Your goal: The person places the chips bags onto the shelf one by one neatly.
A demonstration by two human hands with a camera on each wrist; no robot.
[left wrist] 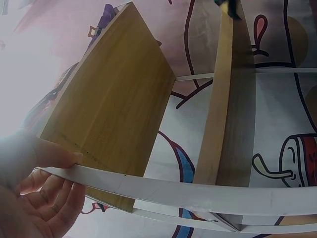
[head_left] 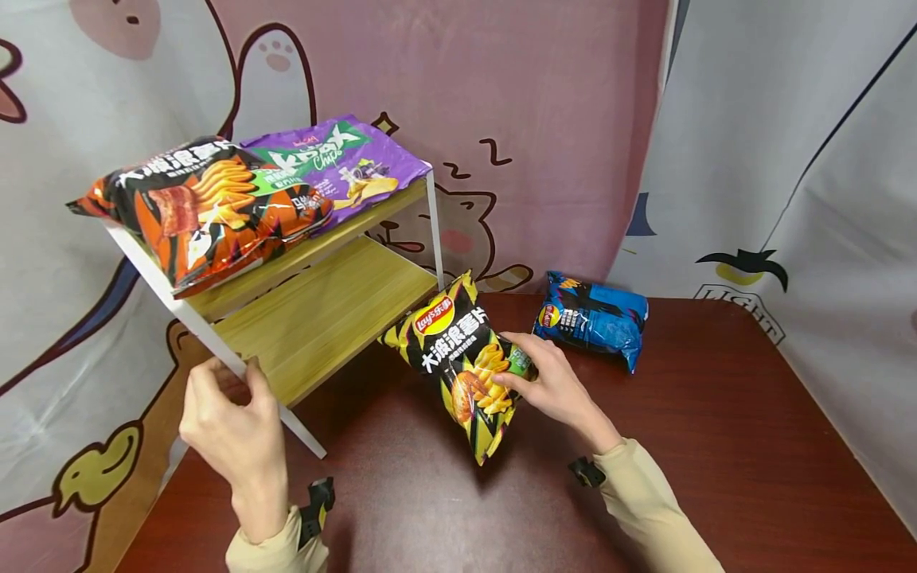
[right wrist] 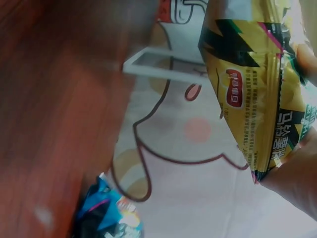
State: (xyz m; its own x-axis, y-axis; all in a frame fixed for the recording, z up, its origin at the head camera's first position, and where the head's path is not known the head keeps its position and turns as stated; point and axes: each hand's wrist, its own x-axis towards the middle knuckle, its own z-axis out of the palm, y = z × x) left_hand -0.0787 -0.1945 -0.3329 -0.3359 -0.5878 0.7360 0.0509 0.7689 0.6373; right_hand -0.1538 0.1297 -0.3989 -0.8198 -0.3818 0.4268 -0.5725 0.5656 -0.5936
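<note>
Left hand (head_left: 236,430) pinches white post (left wrist: 223,198) of rack (head_left: 435,224), likely steadying it. Right hand (head_left: 557,388) grips yellow chip bag (head_left: 446,356) by one side, over table (head_left: 716,446), near front edge of lower shelf (head_left: 337,298), probably leaving opposite end free.

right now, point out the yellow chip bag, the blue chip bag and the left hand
Yellow chip bag (head_left: 462,358): head view, printed front
Blue chip bag (head_left: 595,317): head view, middle of its visible face
Left hand (head_left: 235,430): head view, back of hand
</note>
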